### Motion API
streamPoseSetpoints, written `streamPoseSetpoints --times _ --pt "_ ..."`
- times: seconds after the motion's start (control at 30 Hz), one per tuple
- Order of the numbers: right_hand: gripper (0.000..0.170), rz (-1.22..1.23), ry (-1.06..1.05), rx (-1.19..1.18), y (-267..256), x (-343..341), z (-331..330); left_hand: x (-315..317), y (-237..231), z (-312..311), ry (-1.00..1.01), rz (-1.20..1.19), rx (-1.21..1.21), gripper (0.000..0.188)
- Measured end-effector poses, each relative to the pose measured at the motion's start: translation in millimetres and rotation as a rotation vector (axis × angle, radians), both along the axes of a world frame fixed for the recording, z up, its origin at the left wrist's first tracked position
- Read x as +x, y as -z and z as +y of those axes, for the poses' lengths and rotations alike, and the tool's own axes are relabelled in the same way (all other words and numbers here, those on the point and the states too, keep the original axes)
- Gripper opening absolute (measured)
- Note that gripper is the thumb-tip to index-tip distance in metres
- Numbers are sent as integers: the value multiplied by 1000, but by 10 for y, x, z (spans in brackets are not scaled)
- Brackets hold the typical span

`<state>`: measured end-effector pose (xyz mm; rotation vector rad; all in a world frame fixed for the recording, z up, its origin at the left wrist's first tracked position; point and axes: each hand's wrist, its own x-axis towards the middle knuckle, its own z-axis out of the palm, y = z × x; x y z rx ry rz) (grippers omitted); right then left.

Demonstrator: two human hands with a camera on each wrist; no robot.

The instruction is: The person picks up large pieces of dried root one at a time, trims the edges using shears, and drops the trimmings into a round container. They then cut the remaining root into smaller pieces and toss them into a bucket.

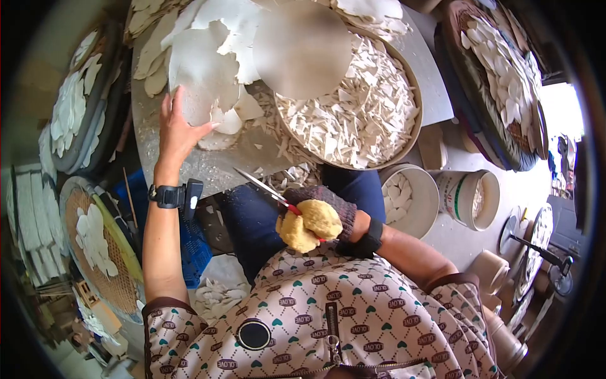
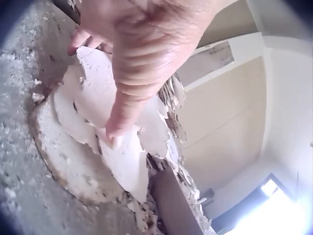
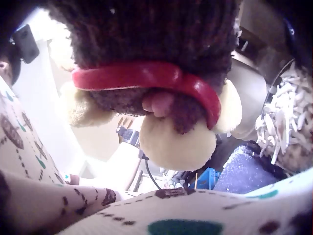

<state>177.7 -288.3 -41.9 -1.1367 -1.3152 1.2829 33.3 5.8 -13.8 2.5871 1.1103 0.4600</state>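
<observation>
The left hand point(image 1: 180, 131), fingers spread, touches white sheets point(image 1: 192, 69) lying on the table point(image 1: 224, 174) beside a tray point(image 1: 418, 114); the gloved right hand point(image 1: 329, 203) grips padded scissors point(image 1: 265, 189). The sheets look brittle, so hard pressing could snap one.

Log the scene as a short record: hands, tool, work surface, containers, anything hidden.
Left hand: spread, thumb against a thin, ragged-edged white sheet
Right hand: in dark knitted glove, gripping metal scissors with red handles
Padding: yellow spongy lumps at the scissors
Work surface: grey table bearing a round tan-rimmed tray of narrow white shards
Containers: cream bucket with green lettering, blue plastic basket
Hidden: part of the tray, behind a blurred disc
</observation>
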Motion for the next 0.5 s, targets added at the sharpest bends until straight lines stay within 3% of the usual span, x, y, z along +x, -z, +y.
streamPoseSetpoints --times 0.1,0.17,0.23,0.27,0.3,0.4,0.5 --pt "30 74 37 128 139 -37 -60 44 -110 -126 -51 132 126 89" --pt "30 -43 107 149 386 -76 -121 69 -149 -217 -117 240 243 74" --pt "28 -14 83 119 -20 24 -25 60 -207 -243 -66 190 278 68" --pt "20 -45 86 102 106 -2 -65 42 -247 -244 -43 166 300 64" --pt "17 110 107 -43 117 -5 -70 13 -289 -247 49 41 357 53" --pt "18 219 129 -184 14 54 -109 -38 -531 -276 66 -176 292 43" --pt "25 215 113 -131 -38 80 -114 -111 -620 -73 50 -257 457 27"
